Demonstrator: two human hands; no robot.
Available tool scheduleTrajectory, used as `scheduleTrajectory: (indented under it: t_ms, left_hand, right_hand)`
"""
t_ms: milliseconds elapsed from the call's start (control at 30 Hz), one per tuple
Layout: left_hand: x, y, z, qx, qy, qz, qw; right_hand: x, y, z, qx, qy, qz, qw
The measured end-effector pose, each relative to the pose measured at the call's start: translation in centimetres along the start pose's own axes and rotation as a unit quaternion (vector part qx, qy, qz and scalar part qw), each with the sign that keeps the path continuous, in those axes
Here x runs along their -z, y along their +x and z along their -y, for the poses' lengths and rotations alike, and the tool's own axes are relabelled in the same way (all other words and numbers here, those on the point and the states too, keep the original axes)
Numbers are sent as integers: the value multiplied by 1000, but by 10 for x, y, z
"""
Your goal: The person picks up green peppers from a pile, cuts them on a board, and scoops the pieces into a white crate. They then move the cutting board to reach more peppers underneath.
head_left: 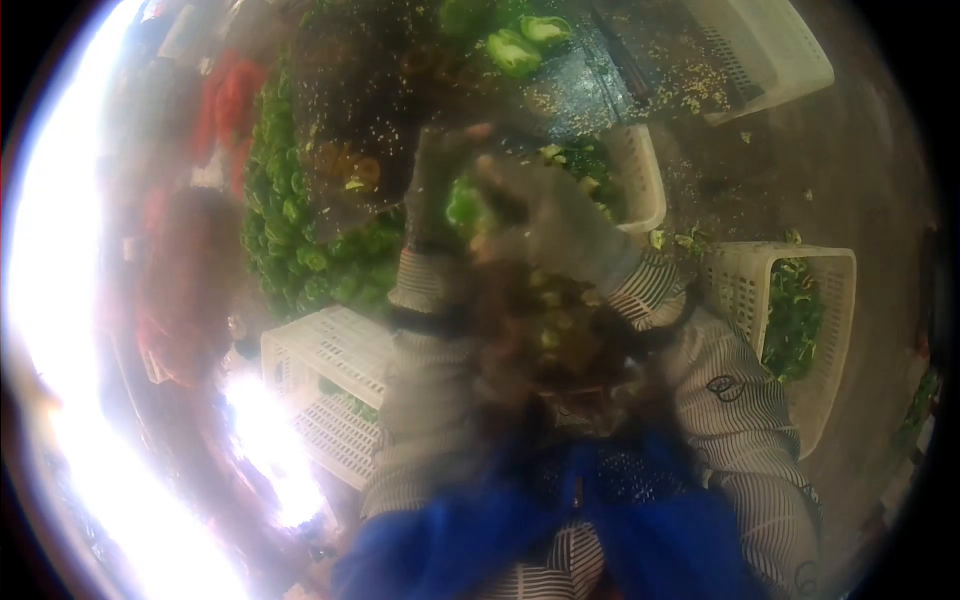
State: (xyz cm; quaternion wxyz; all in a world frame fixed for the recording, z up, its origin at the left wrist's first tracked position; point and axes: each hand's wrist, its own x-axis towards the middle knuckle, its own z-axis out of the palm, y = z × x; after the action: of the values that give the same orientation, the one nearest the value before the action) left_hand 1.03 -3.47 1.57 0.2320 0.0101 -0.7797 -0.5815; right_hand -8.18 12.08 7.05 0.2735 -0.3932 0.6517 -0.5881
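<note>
A green pepper piece (464,205) shows between my two hands, blurred. My left hand (433,185), dark and smeared, is on its left side; its fingers are hard to make out. My right hand (555,215), in a pale glove, curls around from the right with fingers bent toward the pepper. Which hand grips it is unclear. Beyond them, two cut green pepper halves (514,52) lie on the work surface (585,90), among scattered seeds.
Many green peppers (285,220) are heaped at the left. White crates stand at the lower left (320,345), right (850,330), top right (790,60) and beside my right hand (652,190), some holding green pieces. A person in red (185,280) is at the far left.
</note>
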Motion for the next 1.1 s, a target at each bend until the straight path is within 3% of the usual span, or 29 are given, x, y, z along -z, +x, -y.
scheduleTrajectory:
  t_ms: [33, 167, 233, 333, 633, 667, 700, 733, 767, 800, 833, 900, 933, 967, 1000, 1067, 1100]
  left_hand:
    - [0, -1, 3, 0, 0, -1, 1000]
    - [0, -2, 17, 159, -231, -14, 960]
    - [0, -3, 23, 194, -279, -13, 940]
    - [-1, -2, 32, 226, -323, -15, 919]
    - [2, 16, 39, 251, -367, -11, 896]
    - [0, 17, 28, 131, -147, -9, 981]
    - [-1, 17, 18, 1, 85, -6, 996]
    - [-1, 18, 12, 1, 85, -6, 996]
    - [-2, 18, 7, 100, 20, -40, 994]
    - [-2, 17, 1, 197, -45, -74, 977]
    - [-1, 16, -6, 196, -46, -74, 977]
    - [3, 16, -27, 0, 225, -25, 974]
    - [2, 16, -40, -2, 227, -27, 973]
    - [-2, 17, -56, 141, -116, -102, 978]
    - [-3, 18, -65, 261, -443, -160, 842]
    - [6, 13, -38, 250, -388, -160, 873]
    - [7, 13, -28, 237, -336, -163, 897]
  right_hand:
    - [0, 1, -1, 0, -12, 8, 1000]
    - [-5, 3, -19, 55, 26, -3, 998]
    - [-6, 5, -28, 90, -31, 2, 995]
    - [0, 6, -10, 34, 39, 49, 997]
    - [-2, 8, -26, 38, -5, 29, 999]
    - [-2, 9, -27, 39, -5, 30, 999]
    - [-3, 9, -27, 87, -57, -22, 994]
    - [-4, 9, -27, 133, -108, -74, 982]
    - [-1, 10, -28, 134, -108, -75, 982]
    - [8, 12, -31, 32, -94, -64, 993]
    - [15, 13, -30, -70, -79, -52, 993]
    - [24, 14, -24, -91, -86, -46, 991]
    - [25, 16, -25, -105, -184, -55, 976]
    - [24, 17, -26, -117, -279, -62, 951]
    - [23, 16, -24, -114, -277, -60, 952]
    - [21, 12, -16, -2, -301, -121, 946]
    - [18, 12, -13, 0, -302, -122, 945]
